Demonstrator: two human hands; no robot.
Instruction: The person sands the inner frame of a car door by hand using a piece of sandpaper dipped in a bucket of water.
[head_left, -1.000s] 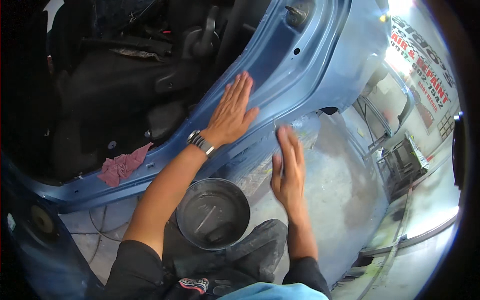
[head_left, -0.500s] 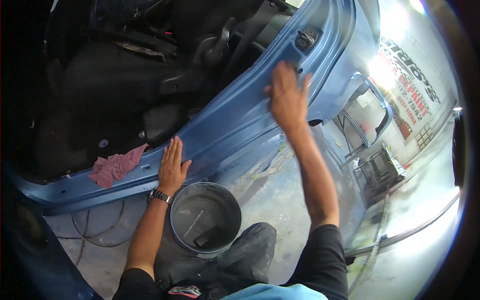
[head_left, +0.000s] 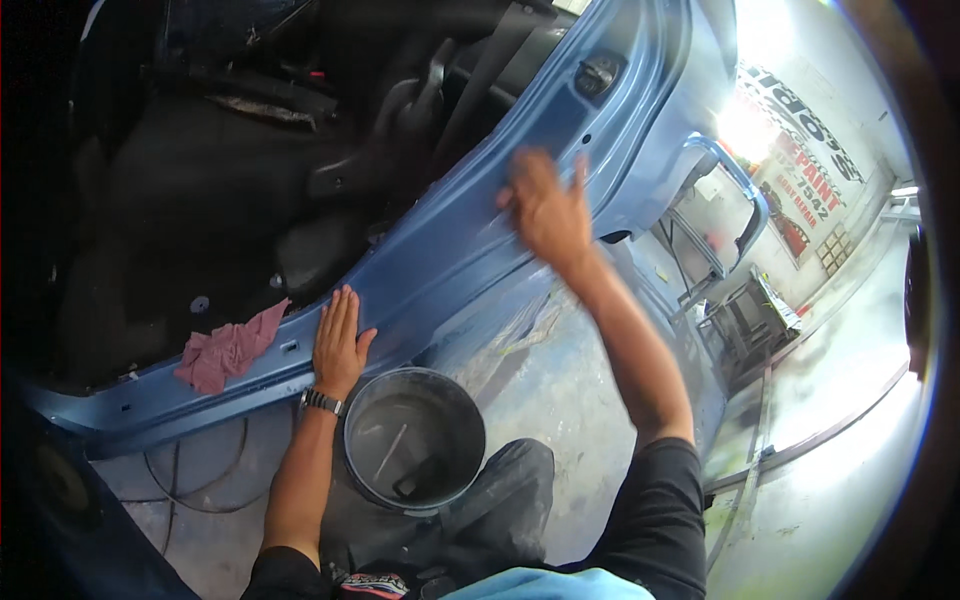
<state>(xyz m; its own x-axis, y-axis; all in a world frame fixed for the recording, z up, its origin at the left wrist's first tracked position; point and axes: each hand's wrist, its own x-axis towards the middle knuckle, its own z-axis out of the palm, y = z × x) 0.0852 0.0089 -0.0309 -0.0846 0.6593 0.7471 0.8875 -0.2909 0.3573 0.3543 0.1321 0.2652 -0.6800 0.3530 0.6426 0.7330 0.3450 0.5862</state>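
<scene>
A blue car body frame (head_left: pixel 440 240) runs diagonally before me, with a low sill on the left and a pillar rising to the right. My left hand (head_left: pixel 339 345) lies flat on the sill's curve, fingers extended together and thumb apart. Against the pillar's lower part is my right hand (head_left: pixel 550 210), its fingers smeared by motion; whether anything is under them cannot be seen. A crumpled pink cloth (head_left: pixel 228 350) drapes over the sill left of my left hand. Higher on the pillar sits a dark metal latch (head_left: pixel 598 76).
Between my knees and the sill stands a black bucket (head_left: pixel 415 436) holding a pale stick and a dark block. A cable (head_left: pixel 205 500) loops across the floor at left. The dark car interior (head_left: pixel 200 200) lies beyond the sill. A blue door frame (head_left: pixel 735 200) stands at right.
My right hand has moved down and left along the pillar, away from the latch. My left hand stays on the sill. The whole view has shifted slightly.
</scene>
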